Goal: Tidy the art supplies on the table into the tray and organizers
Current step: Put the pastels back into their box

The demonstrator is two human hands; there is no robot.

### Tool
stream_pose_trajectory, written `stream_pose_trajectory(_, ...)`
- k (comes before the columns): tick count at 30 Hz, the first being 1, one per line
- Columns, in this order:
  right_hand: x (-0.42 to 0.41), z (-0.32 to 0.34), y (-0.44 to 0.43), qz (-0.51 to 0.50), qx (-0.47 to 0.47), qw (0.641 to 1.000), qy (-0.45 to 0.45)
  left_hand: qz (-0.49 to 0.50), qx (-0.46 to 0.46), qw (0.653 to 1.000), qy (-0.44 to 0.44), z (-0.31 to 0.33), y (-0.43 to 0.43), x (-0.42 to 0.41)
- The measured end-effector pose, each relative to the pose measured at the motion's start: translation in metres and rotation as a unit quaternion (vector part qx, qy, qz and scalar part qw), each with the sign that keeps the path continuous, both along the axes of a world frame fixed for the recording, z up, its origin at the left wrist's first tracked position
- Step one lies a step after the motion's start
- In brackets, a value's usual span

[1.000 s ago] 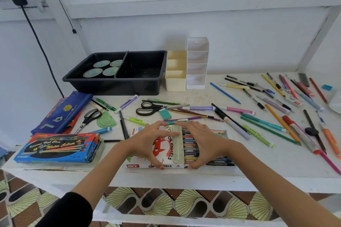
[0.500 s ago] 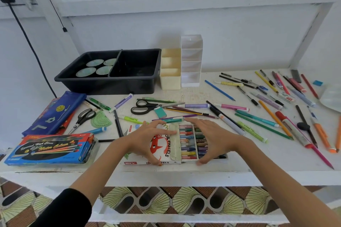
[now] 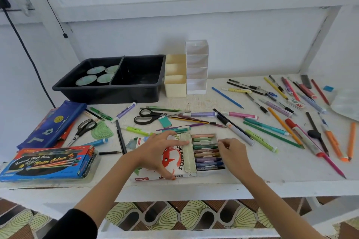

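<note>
A white cardboard oil pastel box point(image 3: 179, 161) printed with a red creature lies at the middle of the white table's point(image 3: 272, 172) near edge. Its inner tray of coloured pastel sticks point(image 3: 206, 153) shows out of the right end. The left hand point(image 3: 157, 151) grips the box from above, with the thumb hooked over the near side and the forefinger stretched along the open flap. The right hand point(image 3: 233, 153) sits at the inner tray's right end with its fingers bent and their tips against the sticks; I cannot tell whether they pinch anything. At the far edge, left of centre, stands a black plastic two-compartment tray point(image 3: 108, 93) with four pale round discs point(image 3: 93, 76) in its left compartment. A cream stepped organizer point(image 3: 175, 87) touches the tray's right wall, and a white tiered organizer point(image 3: 196, 64) stands just beside the cream one. Loose pens and pencils point(image 3: 281, 106) are strewn over the right half of the table. Black-handled scissors point(image 3: 149, 116) lie near the centre. A blue watercolour box point(image 3: 48, 163) sits at the near left corner, and a blue pencil case point(image 3: 52, 122) lies behind it.
</note>
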State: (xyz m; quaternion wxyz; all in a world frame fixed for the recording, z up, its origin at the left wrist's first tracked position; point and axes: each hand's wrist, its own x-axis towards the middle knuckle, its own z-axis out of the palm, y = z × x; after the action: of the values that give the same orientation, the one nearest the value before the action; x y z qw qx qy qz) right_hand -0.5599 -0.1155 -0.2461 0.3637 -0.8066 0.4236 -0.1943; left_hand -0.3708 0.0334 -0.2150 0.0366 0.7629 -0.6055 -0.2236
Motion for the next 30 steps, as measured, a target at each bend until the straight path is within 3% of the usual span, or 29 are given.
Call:
stream_pose_trajectory(6,0.015,0.028,0.021,0.015,0.127,0.985,-0.113,0.007,-0.070,0.997,-0.025,0.000,-0.017,-0.016)
stream_pose_trajectory(9,0.022,0.042,0.028,0.037,0.127,0.978,-0.161,0.028,-0.107,0.993,-0.047,0.001,-0.022,-0.020)
stream_pose_trajectory(13,0.020,0.046,0.025,0.091,0.077,0.978,-0.169,0.106,-0.196,0.974,-0.047,0.002,-0.019,-0.022)
stream_pose_trajectory(15,0.019,0.045,0.025,0.115,-0.016,0.988,-0.098,0.174,-0.281,0.943,-0.034,0.005,-0.022,-0.028)
stream_pose_trajectory(17,0.022,0.054,0.022,0.100,-0.046,0.986,-0.126,0.229,-0.344,0.911,-0.020,0.010,-0.030,-0.035)
stream_pose_trajectory(20,0.026,0.076,0.007,0.072,-0.041,0.975,-0.205,0.256,-0.412,0.873,0.042,0.020,-0.039,-0.041)
stream_pose_trajectory(24,0.017,0.097,-0.018,0.123,-0.133,0.966,-0.184,0.225,-0.470,0.837,0.167,0.035,-0.041,-0.032)
stream_pose_trajectory(27,0.010,0.099,-0.033,0.136,-0.059,0.975,-0.167,0.241,-0.467,0.815,0.244,0.046,-0.044,-0.030)
stream_pose_trajectory(30,0.005,0.090,-0.041,0.133,0.006,0.970,-0.206,0.265,-0.447,0.806,0.286,0.051,-0.049,-0.032)
